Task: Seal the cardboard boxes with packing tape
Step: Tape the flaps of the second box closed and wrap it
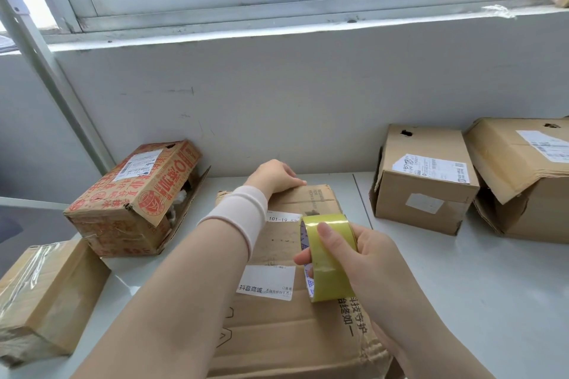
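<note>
A long brown cardboard box (pixel 286 326) with white labels lies in front of me on the white table (pixel 480 292). My left hand (pixel 274 177) rests on the box's far end, fingers curled over the far edge. A pale wrist sleeve covers that forearm. My right hand (pixel 366 258) grips a roll of yellowish packing tape (pixel 328 258) above the middle of the box, thumb on the outer face and a finger through the core. I cannot tell whether a strip of tape runs from the roll to the box.
A red-printed box (pixel 135 197) with an open flap lies at the left. A taped brown box (pixel 40 295) sits at the near left. Two brown boxes stand at the right, one closed (pixel 428 181), one with torn flaps (pixel 523 175). A grey wall rises behind.
</note>
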The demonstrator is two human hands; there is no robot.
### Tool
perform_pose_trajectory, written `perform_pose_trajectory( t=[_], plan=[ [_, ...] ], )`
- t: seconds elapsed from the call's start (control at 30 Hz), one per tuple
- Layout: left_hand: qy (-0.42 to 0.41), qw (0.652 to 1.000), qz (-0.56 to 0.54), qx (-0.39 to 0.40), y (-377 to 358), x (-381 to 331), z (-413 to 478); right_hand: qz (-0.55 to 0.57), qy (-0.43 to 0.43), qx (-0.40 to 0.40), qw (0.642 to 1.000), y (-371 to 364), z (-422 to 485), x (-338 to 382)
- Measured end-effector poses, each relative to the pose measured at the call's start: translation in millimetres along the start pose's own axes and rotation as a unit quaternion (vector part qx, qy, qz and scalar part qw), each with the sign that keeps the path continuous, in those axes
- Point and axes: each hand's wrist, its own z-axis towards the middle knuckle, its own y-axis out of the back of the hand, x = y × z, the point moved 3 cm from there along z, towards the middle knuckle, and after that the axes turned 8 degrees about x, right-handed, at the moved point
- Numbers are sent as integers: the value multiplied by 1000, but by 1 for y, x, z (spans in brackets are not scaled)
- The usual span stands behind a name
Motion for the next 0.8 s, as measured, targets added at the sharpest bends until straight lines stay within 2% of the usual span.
perform_pose_trajectory(
  t=[0.07,0.1,0.17,0.23,0.3,0.4,0.5,0.7,0.8],
  plan=[
    [-75,993,-10,-86,0,-4,-5,7,7,-3,1000,-1,-1,0],
    [-107,989,-30,-97,-1,-5,-9,5,11,-4,1000,-1,-1,0],
    [-137,988,-59,-49,-5,-5,-17,6,21,-10,1000,-2,-1,-2],
    [-135,989,-63,-16,-10,-1,-21,6,34,-13,999,-4,-4,-6],
    [-119,991,-55,-22,-11,3,-20,-31,54,-6,998,-3,-9,-13],
    [-89,995,29,-40,-16,3,-19,-103,58,11,993,4,-20,-26],
    [-77,995,28,-49,-16,2,-20,-140,77,14,987,5,-23,-26],
    [-60,997,11,-48,-15,-1,-20,-47,90,-69,992,11,-43,-14],
    [-57,997,10,-54,-16,0,-21,-34,87,-34,995,10,-53,-20]
  ],
)
